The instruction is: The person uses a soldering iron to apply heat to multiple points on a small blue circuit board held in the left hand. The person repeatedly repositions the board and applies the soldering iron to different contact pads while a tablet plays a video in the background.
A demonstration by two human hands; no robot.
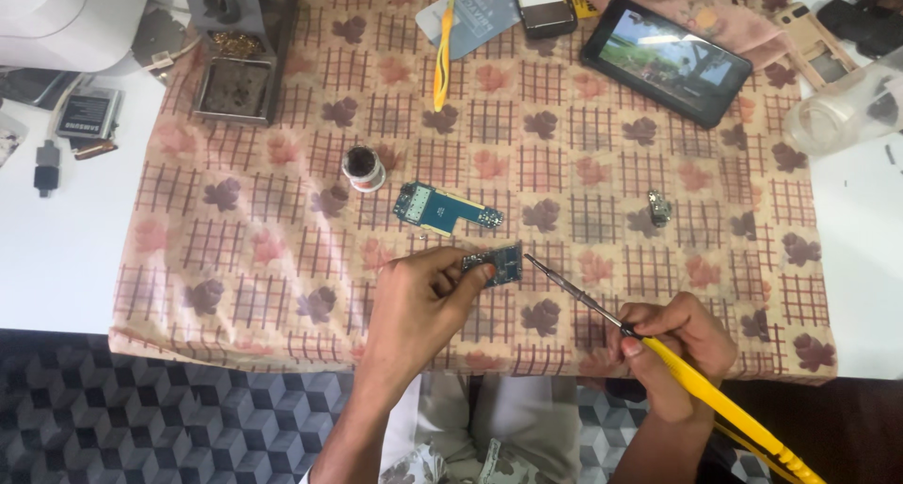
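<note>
We are looking at a matt cloth (pixel 282 249) printed with leaves. The soldering iron (pixel 658 352) is showing a yellow plastic handle and dull metal tip. The far-right phone screen (pixel 666 59) is shining glossy, and the small circuit board (pixel 494 263) is gleaming slightly.

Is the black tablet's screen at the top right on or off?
On: the black tablet lies flat on the patterned cloth, its screen showing a bright colour picture.

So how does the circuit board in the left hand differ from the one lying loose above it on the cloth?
The held board is smaller and pinched at its edge by the left hand; the loose board is longer, stepped in outline and untouched. The soldering iron in the right hand points its tip at the held board, not the loose one. Both are blue.
</note>
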